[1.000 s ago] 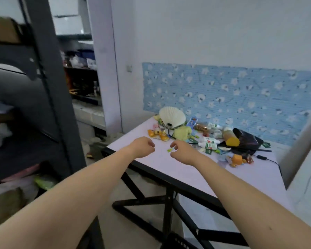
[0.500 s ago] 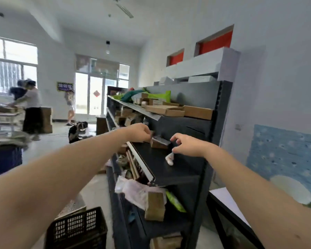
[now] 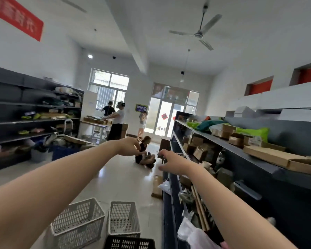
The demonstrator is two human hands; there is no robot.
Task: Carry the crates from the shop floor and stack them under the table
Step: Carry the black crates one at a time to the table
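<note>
Both hands out front, left hand (image 3: 128, 147) and right hand (image 3: 171, 161) loosely curled on nothing, crates (image 3: 123, 219) on the floor well below the fingers, nearer the left

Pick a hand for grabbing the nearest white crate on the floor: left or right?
Left, probably. The larger white crate lies below the left hand; the right hand is over by the shelving. Both hands are empty.
</note>
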